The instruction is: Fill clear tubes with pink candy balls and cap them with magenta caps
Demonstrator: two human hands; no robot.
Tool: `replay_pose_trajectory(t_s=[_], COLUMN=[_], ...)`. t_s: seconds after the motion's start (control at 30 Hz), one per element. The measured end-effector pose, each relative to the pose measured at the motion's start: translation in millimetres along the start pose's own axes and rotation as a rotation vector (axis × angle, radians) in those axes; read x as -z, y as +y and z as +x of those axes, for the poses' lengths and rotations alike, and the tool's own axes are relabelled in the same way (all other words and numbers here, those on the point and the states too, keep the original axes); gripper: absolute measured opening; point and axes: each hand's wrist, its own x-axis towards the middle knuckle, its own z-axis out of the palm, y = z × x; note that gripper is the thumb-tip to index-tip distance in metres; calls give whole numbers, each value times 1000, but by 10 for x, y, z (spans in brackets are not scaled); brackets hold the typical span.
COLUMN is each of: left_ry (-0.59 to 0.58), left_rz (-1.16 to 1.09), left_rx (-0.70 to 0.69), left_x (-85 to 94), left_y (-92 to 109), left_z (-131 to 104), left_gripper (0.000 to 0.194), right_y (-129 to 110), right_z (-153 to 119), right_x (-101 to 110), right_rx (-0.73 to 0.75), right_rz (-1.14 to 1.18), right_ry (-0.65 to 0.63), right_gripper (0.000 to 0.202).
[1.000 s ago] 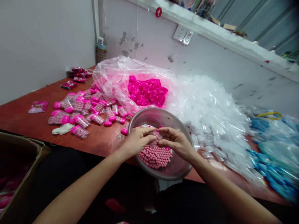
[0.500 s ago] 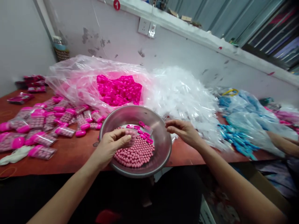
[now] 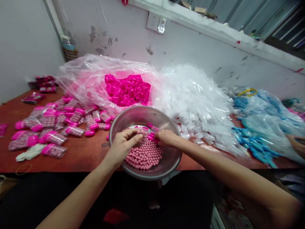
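Observation:
My left hand (image 3: 125, 144) pinches a small clear plastic bottle (image 3: 143, 136) filled with pink beads, held over the metal bowl (image 3: 175, 159). My right hand (image 3: 168, 138) reaches inside the bowl from the right. Its fingers are bent together at the bright pink caps (image 3: 151, 138), and the fingertips are partly hidden. Loose pink beads (image 3: 144, 157) cover the bowl's floor in front of both hands. A pink piece with a clear end (image 3: 152, 127) lies just behind the right fingers.
Filled pink-capped bottles (image 3: 56, 119) are heaped on the red table (image 3: 88, 159) at left. Behind the bowl, a plastic bag (image 3: 81, 73) holds pink caps. Clear empty bottles (image 3: 195, 98) form a large pile. Blue pieces (image 3: 254, 144) and another person's arm (image 3: 296, 144) are at right.
My right hand has moved left and down, from beyond the bowl's right rim to the caps inside. The left hand still holds the bottle. The whole view has shifted slightly.

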Motion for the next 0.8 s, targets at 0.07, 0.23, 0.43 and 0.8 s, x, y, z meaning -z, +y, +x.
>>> replay_pose_trajectory(t_s=[0.07, 0.23, 0.43, 0.8], left_ry=[-6, -88, -130, -34], left_rz=[45, 262, 62, 362], left_rx=[-35, -163, -164, -324], left_x=[-19, -3, -21, 1], left_y=[1, -52, -49, 27], left_z=[24, 62, -16, -110], left_gripper=[24, 20, 20, 20], right_y=[14, -94, -319, -358], right_z=[-36, -255, -304, -402], right_x=[74, 393, 339, 512], right_rx=[24, 196, 91, 170], right_rz=[-5, 417, 1380, 1002], right_ry=[26, 204, 374, 654], right_gripper=[19, 20, 29, 23])
